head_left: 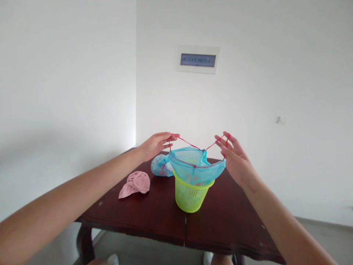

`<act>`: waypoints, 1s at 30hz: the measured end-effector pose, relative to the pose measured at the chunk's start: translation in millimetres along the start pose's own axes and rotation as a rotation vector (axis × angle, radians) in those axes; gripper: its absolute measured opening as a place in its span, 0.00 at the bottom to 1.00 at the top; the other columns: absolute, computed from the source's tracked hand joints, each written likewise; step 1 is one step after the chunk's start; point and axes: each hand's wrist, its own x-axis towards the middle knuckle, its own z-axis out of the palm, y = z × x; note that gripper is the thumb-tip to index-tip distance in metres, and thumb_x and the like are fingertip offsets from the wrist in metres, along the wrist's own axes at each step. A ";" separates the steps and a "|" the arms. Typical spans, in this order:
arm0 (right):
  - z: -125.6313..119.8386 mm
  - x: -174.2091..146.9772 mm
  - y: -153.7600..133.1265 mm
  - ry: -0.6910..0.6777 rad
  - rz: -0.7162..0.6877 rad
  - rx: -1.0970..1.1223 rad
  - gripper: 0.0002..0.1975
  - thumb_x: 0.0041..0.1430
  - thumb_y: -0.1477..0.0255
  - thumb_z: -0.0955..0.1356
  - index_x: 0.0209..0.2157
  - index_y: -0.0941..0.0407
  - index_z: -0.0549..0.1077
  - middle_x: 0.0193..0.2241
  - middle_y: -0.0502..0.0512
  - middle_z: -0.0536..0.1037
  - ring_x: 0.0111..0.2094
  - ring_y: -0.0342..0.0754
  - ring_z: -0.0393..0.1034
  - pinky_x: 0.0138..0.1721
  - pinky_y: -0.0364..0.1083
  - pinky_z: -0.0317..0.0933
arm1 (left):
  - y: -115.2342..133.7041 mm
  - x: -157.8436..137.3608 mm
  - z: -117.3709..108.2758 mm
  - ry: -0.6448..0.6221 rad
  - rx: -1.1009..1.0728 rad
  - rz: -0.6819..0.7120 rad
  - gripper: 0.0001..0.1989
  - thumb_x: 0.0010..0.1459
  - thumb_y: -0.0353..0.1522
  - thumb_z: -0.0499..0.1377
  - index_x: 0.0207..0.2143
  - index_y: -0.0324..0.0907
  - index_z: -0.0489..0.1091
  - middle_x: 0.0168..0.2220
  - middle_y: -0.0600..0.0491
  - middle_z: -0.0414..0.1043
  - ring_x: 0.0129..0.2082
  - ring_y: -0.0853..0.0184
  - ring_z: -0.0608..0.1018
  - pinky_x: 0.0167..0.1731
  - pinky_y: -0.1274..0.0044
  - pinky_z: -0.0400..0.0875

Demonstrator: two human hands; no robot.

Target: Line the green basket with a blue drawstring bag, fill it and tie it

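Observation:
A blue drawstring garbage bag (187,173) lines a lime-green perforated wastebasket (191,197), its mouth pulled up above the rim. Red drawstrings run from the bag's edge to both hands. On the left side, my left hand (158,144) has a loop of the string hooked at its closed fingers. Across from it, my right hand (234,156) holds the other loop around its bent fingers. Both strings look stretched outward and upward. What lies inside the basket cannot be made out through the bag.
The basket stands on a dark red-brown wooden table (154,215). To its left lie a crumpled pink cloth (136,184) and a tied blue bag (160,165) with red string. A white wall with an electrical panel (198,59) and a switch (282,120) rises behind.

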 end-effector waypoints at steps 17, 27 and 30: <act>67.6 15.9 81.9 0.030 -0.081 -0.178 0.51 0.77 0.57 0.74 0.88 0.43 0.44 0.44 0.53 0.84 0.30 0.49 0.66 0.39 0.53 0.76 | -56.9 40.8 73.8 -0.248 -0.010 -0.027 0.54 0.75 0.50 0.70 0.87 0.49 0.42 0.33 0.64 0.67 0.20 0.75 0.59 0.21 0.79 0.51; 69.4 1.4 113.2 -0.412 -0.253 -0.355 0.36 0.77 0.74 0.66 0.83 0.43 0.68 0.76 0.58 0.77 0.79 0.59 0.69 0.84 0.65 0.59 | -86.8 35.8 70.7 -0.469 0.456 0.154 0.34 0.70 0.59 0.71 0.60 0.41 0.81 0.51 0.44 0.85 0.57 0.52 0.85 0.62 0.61 0.78; 72.1 -0.9 110.8 -0.484 -0.148 -0.231 0.39 0.74 0.74 0.69 0.82 0.43 0.69 0.75 0.57 0.77 0.74 0.58 0.75 0.77 0.60 0.72 | -95.5 33.2 69.1 -0.534 0.292 0.178 0.30 0.72 0.58 0.69 0.59 0.43 0.83 0.50 0.44 0.86 0.54 0.55 0.86 0.60 0.64 0.80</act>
